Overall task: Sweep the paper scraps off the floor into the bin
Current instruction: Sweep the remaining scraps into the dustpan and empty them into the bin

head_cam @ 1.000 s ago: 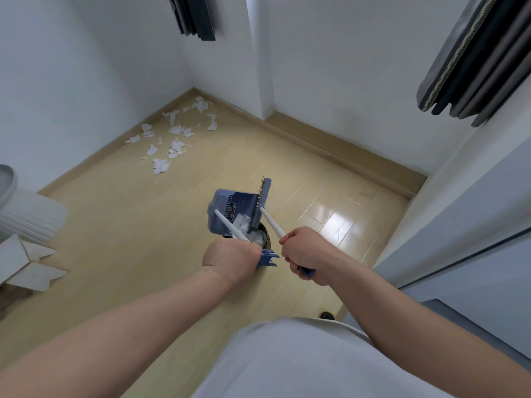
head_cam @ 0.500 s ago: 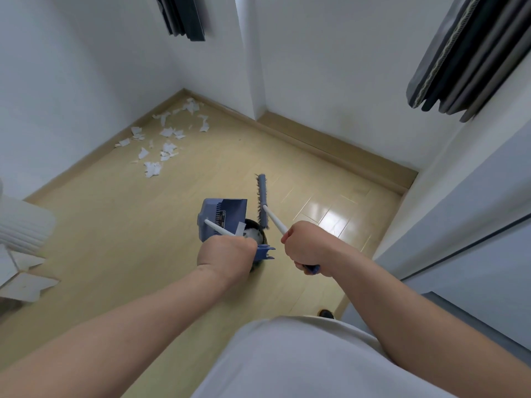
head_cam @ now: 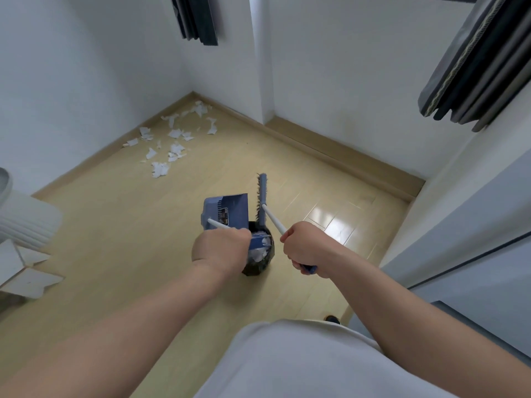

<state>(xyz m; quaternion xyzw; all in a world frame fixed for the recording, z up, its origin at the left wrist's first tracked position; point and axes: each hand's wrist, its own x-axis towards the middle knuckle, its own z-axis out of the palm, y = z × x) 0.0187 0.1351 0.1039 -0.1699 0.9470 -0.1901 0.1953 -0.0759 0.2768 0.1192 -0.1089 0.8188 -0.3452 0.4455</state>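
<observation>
Both hands are curling around handles: left hand point(head_cam: 221, 249) holding the dustpan point(head_cam: 230, 208), right hand point(head_cam: 306, 248) the broom point(head_cam: 262, 192). Between them the bin point(head_cam: 255, 268) is apparently taking a load. Far beyond, paper scraps point(head_cam: 172, 145) are awaiting another sweep.

Head-worn view, forward and downward.

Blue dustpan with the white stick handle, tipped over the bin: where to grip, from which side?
Grip the blue plastic dustpan by its thin white handle, from the near side, as the left hand does. The handle slants back toward the person; the pan hangs tipped over the small black bin, and the blue-headed broom crowds its right edge.
</observation>
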